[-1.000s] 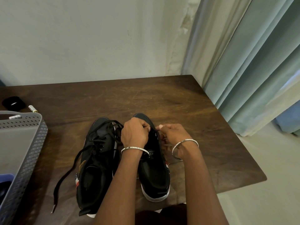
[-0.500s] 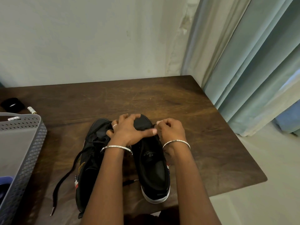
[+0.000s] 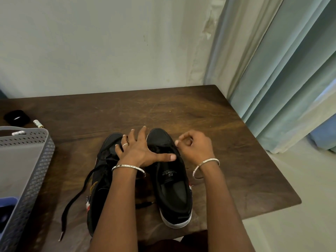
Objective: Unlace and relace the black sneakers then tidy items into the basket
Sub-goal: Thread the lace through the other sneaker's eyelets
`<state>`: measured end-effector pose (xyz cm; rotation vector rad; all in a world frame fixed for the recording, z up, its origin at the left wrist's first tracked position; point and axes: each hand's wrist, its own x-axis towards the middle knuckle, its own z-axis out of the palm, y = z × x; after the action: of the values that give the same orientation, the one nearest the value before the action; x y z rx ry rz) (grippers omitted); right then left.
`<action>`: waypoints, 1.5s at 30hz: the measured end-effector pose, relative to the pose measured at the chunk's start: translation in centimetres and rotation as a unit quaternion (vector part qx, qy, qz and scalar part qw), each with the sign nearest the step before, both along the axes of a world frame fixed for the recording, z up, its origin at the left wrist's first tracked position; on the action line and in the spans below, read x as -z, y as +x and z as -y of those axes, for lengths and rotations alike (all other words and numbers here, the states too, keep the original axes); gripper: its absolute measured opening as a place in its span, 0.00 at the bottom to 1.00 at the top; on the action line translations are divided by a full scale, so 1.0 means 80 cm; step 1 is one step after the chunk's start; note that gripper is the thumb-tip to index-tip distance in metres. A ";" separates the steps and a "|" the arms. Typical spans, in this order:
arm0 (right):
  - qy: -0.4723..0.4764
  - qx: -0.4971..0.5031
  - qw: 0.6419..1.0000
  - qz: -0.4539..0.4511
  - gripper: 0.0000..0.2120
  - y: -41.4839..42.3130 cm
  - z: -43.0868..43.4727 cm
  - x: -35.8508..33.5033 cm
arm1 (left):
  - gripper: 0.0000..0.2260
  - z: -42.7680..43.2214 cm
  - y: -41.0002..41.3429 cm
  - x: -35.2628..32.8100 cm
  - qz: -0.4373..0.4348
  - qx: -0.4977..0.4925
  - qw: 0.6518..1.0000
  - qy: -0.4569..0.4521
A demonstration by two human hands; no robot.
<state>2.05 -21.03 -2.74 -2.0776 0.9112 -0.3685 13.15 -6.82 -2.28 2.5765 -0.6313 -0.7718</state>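
Two black sneakers stand side by side on the wooden table (image 3: 227, 142), toes pointing away from me. My left hand (image 3: 140, 150) lies spread over both, its fingers on the left sneaker (image 3: 101, 188) and its thumb across the right sneaker (image 3: 172, 188). Beside the right sneaker's toe, my right hand (image 3: 195, 144) has its fingers curled and pinches a thin black lace end. A loose black lace (image 3: 76, 197) trails from the left sneaker toward the table's front edge. The grey perforated basket (image 3: 36, 160) stands at the left.
A black round object (image 3: 17, 117) and a small pale tube (image 3: 38, 123) lie behind the basket. Something blue (image 3: 7, 200) sits inside the basket. Curtains (image 3: 272, 70) hang at the right, close to the table's corner. A wall runs along the far edge.
My left hand has let go of the lace and spread flat over both sneakers. My right hand has moved right and forward, away from the eyelets.
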 end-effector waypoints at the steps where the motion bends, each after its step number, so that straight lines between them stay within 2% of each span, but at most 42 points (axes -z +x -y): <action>1: -0.028 -0.035 0.997 -0.064 0.04 0.001 -0.003 0.002 | 0.66 -0.001 0.001 0.000 -0.004 -0.007 1.000 0.004; 3: -0.070 -0.061 0.984 -0.149 0.06 0.003 -0.004 0.007 | 0.68 -0.001 0.002 0.000 -0.009 -0.012 1.000 0.010; 5: -0.077 -0.039 0.986 -0.140 0.08 0.003 -0.003 0.010 | 0.69 -0.001 0.001 0.001 -0.012 -0.014 1.000 0.014; 6: -0.039 -0.026 0.996 -0.082 0.08 0.003 -0.004 0.010 | 0.68 -0.001 0.001 0.001 -0.014 -0.015 1.000 0.015; 7: 0.034 -0.018 0.999 0.014 0.08 0.002 -0.008 0.006 | 0.68 -0.002 0.001 0.001 -0.017 -0.015 1.000 0.015; 8: 0.123 -0.017 0.984 0.126 0.08 0.001 -0.010 -0.002 | 0.68 -0.003 0.001 0.001 -0.020 -0.016 1.000 0.015; 10: 0.282 -0.021 0.911 0.301 0.09 -0.004 -0.009 -0.025 | 0.69 -0.003 0.003 0.001 -0.026 -0.014 0.999 0.013; 12: 0.386 -0.002 0.842 0.378 0.10 -0.010 -0.005 -0.042 | 0.69 -0.005 0.003 -0.001 -0.029 -0.016 0.999 0.008; 13: 0.411 0.019 0.828 0.381 0.10 -0.013 -0.002 -0.045 | 0.69 -0.005 0.003 -0.002 -0.029 -0.017 0.999 0.007; 14: 0.403 0.050 0.840 0.359 0.11 -0.013 0.002 -0.042 | 0.69 -0.005 0.003 -0.002 -0.029 -0.016 0.999 0.007; 15: 0.351 0.078 0.881 0.309 0.11 -0.012 0.004 -0.038 | 0.68 -0.005 0.003 -0.002 -0.030 -0.013 0.999 0.009; 17: 0.159 0.089 0.972 0.146 0.10 -0.012 0.008 -0.021 | 0.67 -0.005 0.003 -0.002 -0.032 -0.010 0.999 0.015; 18: 0.069 0.063 0.993 0.066 0.12 -0.013 0.008 -0.013 | 0.67 -0.004 0.003 -0.002 -0.033 -0.010 0.999 0.018; 20: -0.015 -0.005 0.998 -0.055 0.14 -0.012 0.005 0.000 | 0.67 -0.004 0.004 -0.001 -0.035 -0.010 0.999 0.026; 22: -0.045 -0.053 0.986 -0.152 0.09 -0.007 0.002 0.010 | 0.66 -0.003 0.004 -0.001 -0.034 -0.010 0.999 0.033; 24: -0.068 -0.072 0.979 -0.175 0.05 -0.004 -0.001 0.012 | 0.66 -0.003 0.003 -0.002 -0.036 -0.008 0.999 0.035; 26: -0.046 -0.072 0.992 -0.088 0.07 -0.003 -0.002 0.007 | 0.66 -0.003 0.002 -0.003 -0.042 -0.006 0.999 0.033; 28: 0.083 -0.047 0.991 0.090 0.07 -0.004 -0.008 -0.009 | 0.64 -0.004 0.002 -0.004 -0.047 0.000 0.998 0.030; 29: 0.165 -0.036 0.970 0.178 0.08 -0.005 -0.009 -0.019 | 0.63 -0.005 0.002 -0.004 -0.048 0.004 0.998 0.029; 31: 0.303 -0.025 0.905 0.297 0.10 -0.006 -0.007 -0.034 | 0.62 -0.005 0.003 -0.004 -0.048 0.010 0.998 0.029; 33: 0.416 0.003 0.834 0.363 0.12 -0.008 -0.002 -0.040 | 0.62 -0.005 0.003 -0.004 -0.045 0.012 0.998 0.031; 34: 0.441 0.032 0.816 0.371 0.12 -0.007 0.001 -0.038 | 0.62 -0.005 0.002 -0.005 -0.045 0.010 0.998 0.031; 35: 0.407 0.061 0.844 0.345 0.13 -0.007 0.003 -0.032 | 0.63 -0.004 0.002 -0.005 -0.045 0.007 0.998 0.031; 36: 0.315 0.074 0.905 0.278 0.13 -0.006 0.004 -0.025 | 0.63 -0.004 0.002 -0.004 -0.045 0.006 0.998 0.032; 37: 0.205 0.068 0.959 0.182 0.12 -0.007 0.004 -0.018 | 0.64 -0.003 0.002 -0.004 -0.047 0.004 0.998 0.034; 38: 0.116 0.044 0.988 0.092 0.11 -0.007 0.003 -0.010 | 0.65 -0.003 0.002 -0.003 -0.048 0.002 0.998 0.036; 40: 0.029 -0.020 0.998 -0.048 0.12 -0.005 0.001 0.007 | 0.67 -0.003 0.002 -0.002 -0.048 -0.006 0.998 0.038; 42: -0.023 -0.056 0.989 -0.133 0.09 0.000 0.001 0.020 | 0.68 -0.002 0.003 -0.002 -0.050 -0.012 0.998 0.036; 43: -0.043 -0.054 0.985 -0.158 0.09 0.001 0.000 0.019 | 0.68 -0.002 0.002 -0.002 -0.052 -0.013 0.998 0.035; 45: -0.032 -0.049 0.991 -0.123 0.10 0.003 0.000 0.014 | 0.69 -0.002 0.001 -0.002 -0.054 -0.017 0.998 0.033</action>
<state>2.30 -21.04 -3.84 -2.2520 0.9451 -0.0902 13.25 -6.65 -2.10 2.5762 -0.5366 -0.9283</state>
